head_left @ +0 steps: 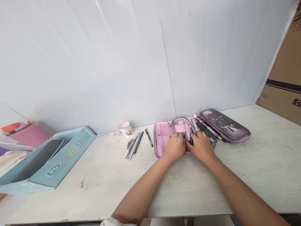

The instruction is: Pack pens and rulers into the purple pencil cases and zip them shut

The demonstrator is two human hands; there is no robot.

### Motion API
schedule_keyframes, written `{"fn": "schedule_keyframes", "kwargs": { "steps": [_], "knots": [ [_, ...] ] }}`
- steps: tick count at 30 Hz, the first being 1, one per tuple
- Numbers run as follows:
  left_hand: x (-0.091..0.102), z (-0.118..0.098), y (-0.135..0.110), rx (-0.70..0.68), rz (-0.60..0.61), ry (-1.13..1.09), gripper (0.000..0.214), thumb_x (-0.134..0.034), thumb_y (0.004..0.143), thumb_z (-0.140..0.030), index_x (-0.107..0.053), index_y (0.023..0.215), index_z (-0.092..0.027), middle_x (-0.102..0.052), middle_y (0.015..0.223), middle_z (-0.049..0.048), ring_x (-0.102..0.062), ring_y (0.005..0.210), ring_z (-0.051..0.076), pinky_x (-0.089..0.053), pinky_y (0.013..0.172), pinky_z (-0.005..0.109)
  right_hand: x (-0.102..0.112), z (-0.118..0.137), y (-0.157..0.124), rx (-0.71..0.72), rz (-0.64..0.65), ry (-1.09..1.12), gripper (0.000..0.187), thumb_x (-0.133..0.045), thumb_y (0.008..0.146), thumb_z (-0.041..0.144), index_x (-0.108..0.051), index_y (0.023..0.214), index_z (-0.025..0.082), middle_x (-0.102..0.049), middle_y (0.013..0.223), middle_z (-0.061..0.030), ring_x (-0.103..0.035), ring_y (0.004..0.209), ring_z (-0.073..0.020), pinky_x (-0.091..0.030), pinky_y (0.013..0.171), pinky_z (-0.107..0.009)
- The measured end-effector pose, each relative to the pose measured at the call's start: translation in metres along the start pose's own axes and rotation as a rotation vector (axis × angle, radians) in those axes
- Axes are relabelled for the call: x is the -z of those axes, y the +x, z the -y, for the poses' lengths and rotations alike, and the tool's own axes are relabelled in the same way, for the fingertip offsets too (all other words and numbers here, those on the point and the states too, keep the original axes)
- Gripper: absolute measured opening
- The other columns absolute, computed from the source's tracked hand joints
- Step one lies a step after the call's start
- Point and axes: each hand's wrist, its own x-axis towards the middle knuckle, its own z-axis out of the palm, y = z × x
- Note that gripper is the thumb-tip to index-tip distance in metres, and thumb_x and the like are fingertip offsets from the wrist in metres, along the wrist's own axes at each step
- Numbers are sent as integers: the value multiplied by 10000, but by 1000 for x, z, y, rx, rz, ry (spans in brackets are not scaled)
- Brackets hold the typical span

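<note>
A pink pencil case (161,135) lies open on the table by the back wall, its dark lid (224,125) folded out to the right. Several pens and markers (202,127) are lined up in its middle section. My left hand (175,146) rests on the pink inner flap, fingers curled down onto it. My right hand (201,145) sits beside it on the row of pens, fingers bent over them. What the fingertips of either hand grip is hidden. The two hands almost touch.
Left of the case lie a dark pen (149,137) and a bundle of rulers and pencils (133,145). A small paper cup (126,128) stands by the wall. A light blue box (50,157) sits at the far left. Cardboard boxes (285,78) stand at right.
</note>
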Motion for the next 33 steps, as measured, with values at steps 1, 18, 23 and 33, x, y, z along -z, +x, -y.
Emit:
{"fn": "schedule_keyframes", "kwargs": {
  "steps": [1,18,23,33],
  "knots": [
    [1,1,-3,-6,-6,-26,299,-315,881,-230,-495,1112,-166,-555,1079,105,-517,996,208,-401,847,334,0,-1,-1,4,-4,-5,295,-427,823,398,-616,825,172,-574,889,-135,-481,899,-273,-367,733,-384],
    [54,144,-105,172,-178,-224,251,-359,860,-199,-545,1023,-150,-582,1011,95,-535,970,190,-419,872,336,8,134,28,378,110,-106,303,-393,845,330,-624,891,141,-563,958,-144,-442,980,-271,-335,825,-375],
    [55,180,-133,255,-219,-283,242,-357,858,-197,-538,1012,-153,-577,1014,96,-530,981,199,-425,875,349,-23,181,46,394,223,-226,340,-402,832,290,-642,941,77,-551,1043,-196,-412,1042,-298,-299,861,-420],
    [52,183,-144,112,-253,-283,293,-333,852,-142,-512,1082,-163,-551,1099,96,-515,1020,203,-430,877,357,-27,182,42,395,76,-401,297,-369,811,124,-615,939,18,-550,1003,-216,-428,1003,-306,-328,791,-400]
  ]
}}
